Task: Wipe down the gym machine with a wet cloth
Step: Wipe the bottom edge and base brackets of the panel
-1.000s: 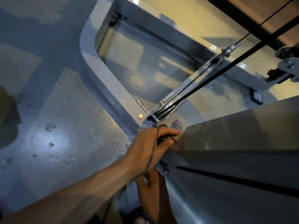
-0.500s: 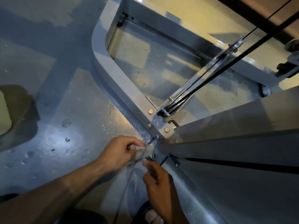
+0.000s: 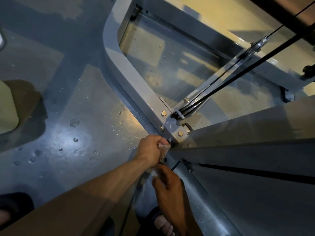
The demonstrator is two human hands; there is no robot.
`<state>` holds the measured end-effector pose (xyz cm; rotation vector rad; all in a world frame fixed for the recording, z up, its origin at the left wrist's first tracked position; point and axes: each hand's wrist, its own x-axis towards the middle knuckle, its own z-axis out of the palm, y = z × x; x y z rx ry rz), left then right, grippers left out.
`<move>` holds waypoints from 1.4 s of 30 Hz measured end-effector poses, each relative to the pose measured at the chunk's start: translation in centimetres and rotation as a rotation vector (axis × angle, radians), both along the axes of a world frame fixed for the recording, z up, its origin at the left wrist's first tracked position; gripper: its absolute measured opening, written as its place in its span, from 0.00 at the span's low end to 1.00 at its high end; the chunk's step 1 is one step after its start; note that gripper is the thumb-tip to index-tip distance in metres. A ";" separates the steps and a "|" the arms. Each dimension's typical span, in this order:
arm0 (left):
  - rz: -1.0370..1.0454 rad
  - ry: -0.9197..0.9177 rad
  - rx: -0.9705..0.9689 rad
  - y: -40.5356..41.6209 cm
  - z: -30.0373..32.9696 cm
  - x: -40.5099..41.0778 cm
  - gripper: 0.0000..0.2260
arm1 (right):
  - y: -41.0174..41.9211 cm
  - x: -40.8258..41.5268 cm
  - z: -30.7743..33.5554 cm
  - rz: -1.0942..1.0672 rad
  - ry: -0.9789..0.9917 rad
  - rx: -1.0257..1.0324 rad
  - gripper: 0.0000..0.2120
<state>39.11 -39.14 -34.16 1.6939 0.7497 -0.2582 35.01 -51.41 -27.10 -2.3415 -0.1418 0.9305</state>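
Hands both sit low in my head view, at the bolted corner joint of the gym machine, a grey steel base frame with a rounded bend toward the top of the view. My left hand reaches in from the lower left with its fingers curled round the upper part of the wet cloth, a small pale crumpled rag, and holds it against the outer edge of the frame just below the corner plate. The cloth touches the metal beside a small dark bolt on that edge. My right hand comes up from the bottom edge of the view, directly beneath the left; its thumb and fingertips pinch the lower end of the same cloth, so the rag runs between the two hands. How tightly the right fingers close I cannot tell, as the cloth is blurred there.

Three brass-coloured bolts fix the corner plate. Black cables run from this joint diagonally toward the upper right, tied at the joint with a pale strap. A broad grey beam leaves the joint toward the right edge. The grey floor left of the frame carries water droplets and fine speckling near the frame edge. A dark sandal with bare toes shows at the bottom edge, just beside the right wrist.
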 end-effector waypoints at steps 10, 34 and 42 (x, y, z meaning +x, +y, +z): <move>-0.683 0.075 0.452 0.6 2.8 2.3 0.05 | -0.9 -0.4 0.5 -0.065 0.034 0.020 0.17; -0.786 -0.041 0.295 2.2 2.6 -0.2 0.09 | -1.1 -0.2 1.0 -0.033 0.028 0.036 0.12; 0.000 0.004 0.235 9.5 2.5 0.9 0.08 | -1.5 0.0 1.2 -0.135 0.022 0.089 0.13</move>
